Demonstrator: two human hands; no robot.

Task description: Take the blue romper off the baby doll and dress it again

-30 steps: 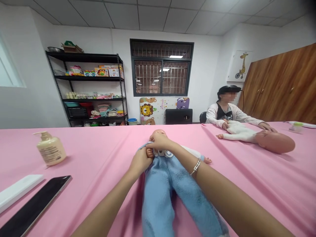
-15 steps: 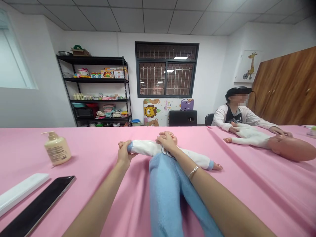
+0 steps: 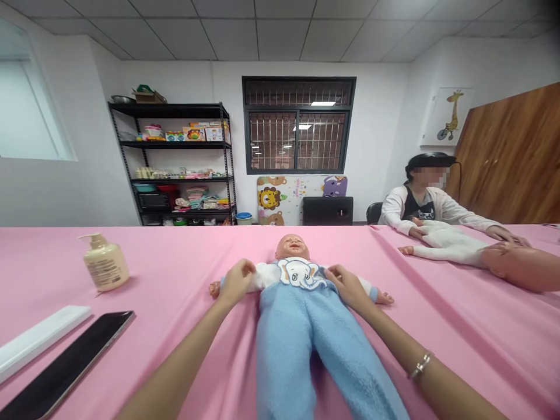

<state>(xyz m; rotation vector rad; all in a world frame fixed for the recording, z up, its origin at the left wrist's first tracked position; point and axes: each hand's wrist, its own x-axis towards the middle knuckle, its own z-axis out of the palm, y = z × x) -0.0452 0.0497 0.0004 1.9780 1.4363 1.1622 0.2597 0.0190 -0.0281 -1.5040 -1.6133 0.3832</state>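
Note:
A baby doll (image 3: 292,247) lies on its back on the pink-covered table, head away from me and arms spread. Its outfit (image 3: 284,326) has white sleeves, fuzzy blue legs and an elephant-face patch (image 3: 301,274) lying over the chest. My left hand (image 3: 238,281) is at the white sleeve on the left, fingers curled together and pinching the cloth near the shoulder. On the other side, my right hand (image 3: 349,286) pinches the outfit beside the elephant's ear. The fingertips of both hands are partly hidden. A silver bracelet (image 3: 420,365) circles my right wrist.
At left stand a pump bottle (image 3: 105,263), a white flat case (image 3: 44,338) and a black phone (image 3: 70,364). Across the table at right, a person (image 3: 420,198) handles another doll (image 3: 464,251). Behind are a black shelf (image 3: 175,143) and a wooden cabinet (image 3: 516,151).
My left hand has left the doll's wrist and moved right toward its shoulder. My right hand has moved from the doll's neck down to the chest's right side. The face and elephant patch now show.

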